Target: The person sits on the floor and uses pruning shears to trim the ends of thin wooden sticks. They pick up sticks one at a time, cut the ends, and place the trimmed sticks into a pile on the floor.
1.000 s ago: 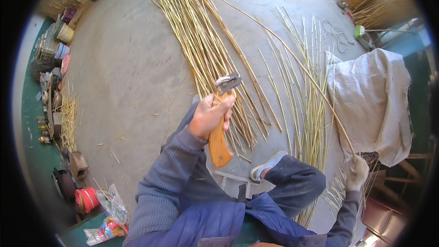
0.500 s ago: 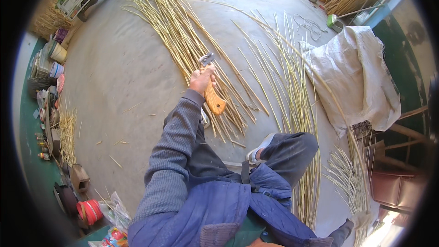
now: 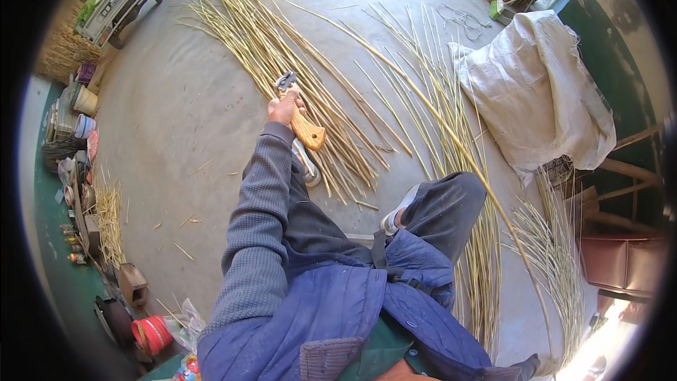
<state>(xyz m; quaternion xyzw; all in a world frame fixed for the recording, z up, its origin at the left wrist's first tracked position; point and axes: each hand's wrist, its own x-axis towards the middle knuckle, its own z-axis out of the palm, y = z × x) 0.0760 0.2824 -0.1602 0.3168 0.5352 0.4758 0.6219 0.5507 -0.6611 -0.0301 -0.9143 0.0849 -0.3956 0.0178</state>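
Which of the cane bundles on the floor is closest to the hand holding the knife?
The big fanned pile of yellow canes spread across the concrete, directly under the left hand gripping the wooden-handled knife. The other canes lie farther right, beside the white sack.

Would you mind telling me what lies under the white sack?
The white sack lies on the concrete floor, beside yellow stalks. Whatever is beneath it is covered and cannot be seen.

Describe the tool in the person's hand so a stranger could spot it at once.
On the grey concrete floor lies a fan of yellow canes. Above it, the left hand grasps the tool. Its orange wooden handle and grey metal head set it apart from the thin canes.
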